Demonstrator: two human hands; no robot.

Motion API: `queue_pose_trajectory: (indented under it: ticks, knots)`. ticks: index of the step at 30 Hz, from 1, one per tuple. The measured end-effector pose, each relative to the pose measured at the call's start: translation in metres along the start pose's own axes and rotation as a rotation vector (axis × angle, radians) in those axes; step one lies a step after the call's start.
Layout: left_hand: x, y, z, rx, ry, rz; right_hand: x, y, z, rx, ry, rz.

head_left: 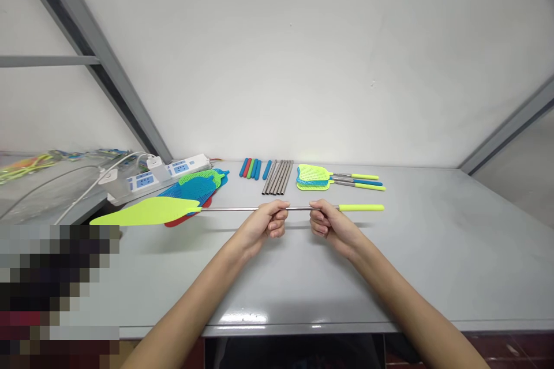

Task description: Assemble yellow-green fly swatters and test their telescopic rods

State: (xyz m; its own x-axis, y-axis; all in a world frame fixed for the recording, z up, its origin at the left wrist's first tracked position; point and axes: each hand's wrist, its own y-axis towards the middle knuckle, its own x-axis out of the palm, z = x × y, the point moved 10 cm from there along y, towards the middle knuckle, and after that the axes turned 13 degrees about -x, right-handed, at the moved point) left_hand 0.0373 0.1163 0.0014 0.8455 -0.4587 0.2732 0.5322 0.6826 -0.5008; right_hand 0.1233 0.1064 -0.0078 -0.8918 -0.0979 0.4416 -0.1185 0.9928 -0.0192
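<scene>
A yellow-green fly swatter [147,211] is held level above the table, its paddle to the left and its handle grip to the right. Around the middle of its thin metal rod, my left hand [272,220] is closed. My right hand [324,220] grips the same rod a short way to the right, beside the yellow grip [361,208]. Behind my hands lie several metal tubes [277,177] in a row. Blue, red and green handle grips [250,168] lie left of them. To their right rest several complete fly swatters [314,177] in a stack.
Loose swatter heads [197,193] in blue, green and red lie behind the held paddle. A white power strip [188,164] with plugs and cables stands at the back left, near plastic bags [78,176]. The grey table [433,253] meets a white wall [329,69]; a metal post [108,81] rises at left.
</scene>
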Motion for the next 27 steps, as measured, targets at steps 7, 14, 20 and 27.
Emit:
queue_pose_trajectory:
  ticks: [7,14,20,27]
  knots:
    - [-0.018,-0.003,0.008,0.016,-0.056,0.044,-0.016,0.0,-0.018,-0.054,-0.02,0.079]
    - [-0.025,-0.012,0.021,0.02,-0.08,0.053,-0.022,-0.002,-0.036,-0.142,-0.067,0.102]
    - [-0.024,-0.018,0.025,-0.032,-0.057,0.002,-0.022,-0.004,-0.044,-0.168,-0.089,0.078]
    - [-0.031,-0.023,0.028,-0.042,-0.033,-0.029,-0.023,-0.005,-0.048,-0.171,-0.124,0.073]
